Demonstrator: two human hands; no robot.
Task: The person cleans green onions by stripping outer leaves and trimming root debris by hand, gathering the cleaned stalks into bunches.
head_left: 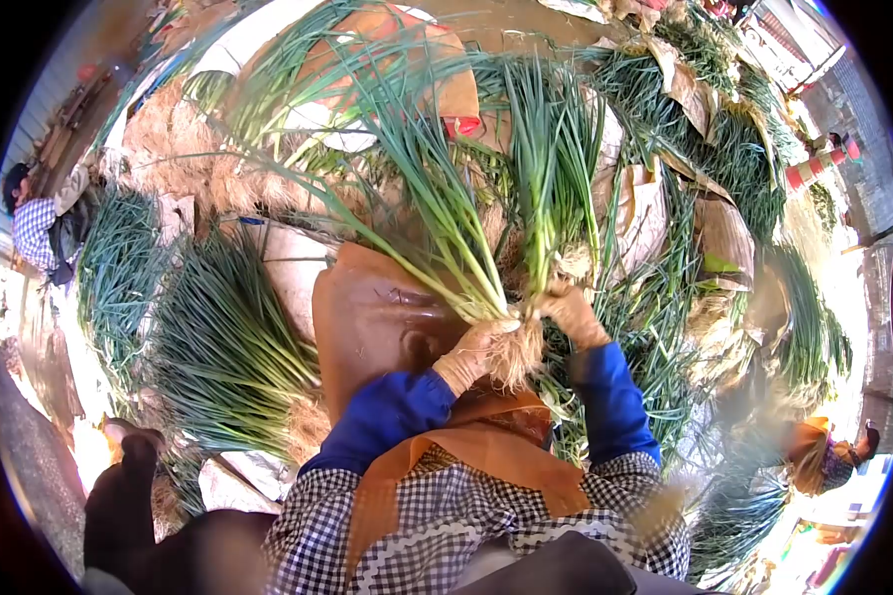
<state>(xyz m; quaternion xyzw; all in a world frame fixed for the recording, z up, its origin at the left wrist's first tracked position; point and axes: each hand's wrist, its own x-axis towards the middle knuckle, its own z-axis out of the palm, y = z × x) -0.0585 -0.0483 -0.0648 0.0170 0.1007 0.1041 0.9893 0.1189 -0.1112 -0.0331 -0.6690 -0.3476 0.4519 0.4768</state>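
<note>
My left hand [474, 351] is closed around the lower stems of a bunch of green onions [454, 223]. Its leaves fan up and to the left, while the pale, stringy roots [518, 355] hang below my fingers. Close beside it, my right hand [575, 315] has its fingers closed at the bottom of more upright green onions [538, 169]; the exact grip is partly hidden by roots. Both hands are above a brown apron [382, 307] spread over my lap.
A large heap of green onions [223, 332] lies on the left, roots toward me. More loose green onions [645, 297] lie on the right. Dry roots [184, 144] are piled at the back left. One person [45, 223] is at far left, another person [829, 456] at far right.
</note>
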